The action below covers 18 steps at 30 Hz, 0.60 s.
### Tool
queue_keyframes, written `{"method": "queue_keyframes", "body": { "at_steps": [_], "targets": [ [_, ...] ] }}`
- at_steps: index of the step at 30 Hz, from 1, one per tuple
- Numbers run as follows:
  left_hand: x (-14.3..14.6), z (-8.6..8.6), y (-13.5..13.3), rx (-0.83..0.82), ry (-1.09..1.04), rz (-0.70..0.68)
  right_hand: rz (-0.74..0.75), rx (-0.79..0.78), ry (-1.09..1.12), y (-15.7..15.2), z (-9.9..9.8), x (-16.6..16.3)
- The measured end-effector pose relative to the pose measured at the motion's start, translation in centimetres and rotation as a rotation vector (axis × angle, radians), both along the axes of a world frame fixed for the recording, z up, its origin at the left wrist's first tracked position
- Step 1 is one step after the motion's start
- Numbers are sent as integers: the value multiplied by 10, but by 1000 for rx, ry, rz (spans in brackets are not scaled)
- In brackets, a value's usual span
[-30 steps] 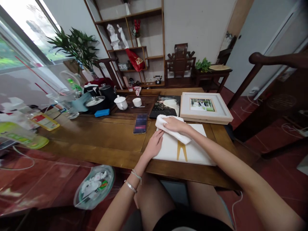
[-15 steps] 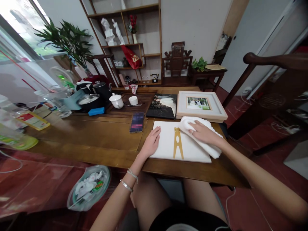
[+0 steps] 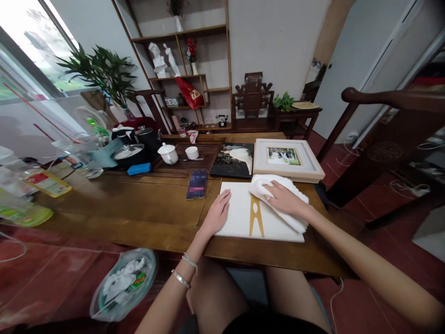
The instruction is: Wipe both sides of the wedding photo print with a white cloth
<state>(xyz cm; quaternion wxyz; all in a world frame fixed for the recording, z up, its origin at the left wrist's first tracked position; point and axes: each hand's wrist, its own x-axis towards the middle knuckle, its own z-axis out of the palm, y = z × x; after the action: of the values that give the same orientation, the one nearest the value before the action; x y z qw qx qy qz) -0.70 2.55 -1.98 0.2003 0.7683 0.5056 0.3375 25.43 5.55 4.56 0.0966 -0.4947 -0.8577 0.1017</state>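
Observation:
A flat white rectangular board (image 3: 232, 218) lies near the table's front edge, with a gold A-shaped piece (image 3: 256, 220) in its middle. My left hand (image 3: 219, 211) rests on the board's left edge, fingers stretched out and flat. My right hand (image 3: 283, 197) presses a bunched white towel (image 3: 295, 222) onto the upper right of the board, its fingers curled into the cloth. The towel hides that corner and the top of the gold piece. Just behind are a dark photo panel (image 3: 231, 160) and a pale wood picture frame (image 3: 260, 167).
On the wooden table (image 3: 167, 208) a phone (image 3: 196, 183) lies left of the board. Farther back stand a white lidded teapot (image 3: 168, 153), a small white cup (image 3: 192, 152) and a blue block (image 3: 139, 169). Bottles crowd the left end. A lined bin (image 3: 149, 269) stands below.
My right hand has slid the towel leftward over the board, covering the top of the gold piece. My left hand keeps its place on the board. The camera view has tilted up slightly.

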Motion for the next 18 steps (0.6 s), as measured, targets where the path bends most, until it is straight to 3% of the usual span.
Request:
{"method": "queue_keyframes", "body": {
  "at_steps": [4,12,15,18],
  "targets": [
    [0,-3,1,26,-14,-2,-13,2,-16,-19,0,20],
    [2,-3,1,12,9,10,263,-127,-39,-116,23,21],
    [1,-3,1,14,18,3,268,-157,-53,-113,25,26],
    [1,-3,1,23,15,-1,236,-89,-73,-79,16,27]
  ]
}}
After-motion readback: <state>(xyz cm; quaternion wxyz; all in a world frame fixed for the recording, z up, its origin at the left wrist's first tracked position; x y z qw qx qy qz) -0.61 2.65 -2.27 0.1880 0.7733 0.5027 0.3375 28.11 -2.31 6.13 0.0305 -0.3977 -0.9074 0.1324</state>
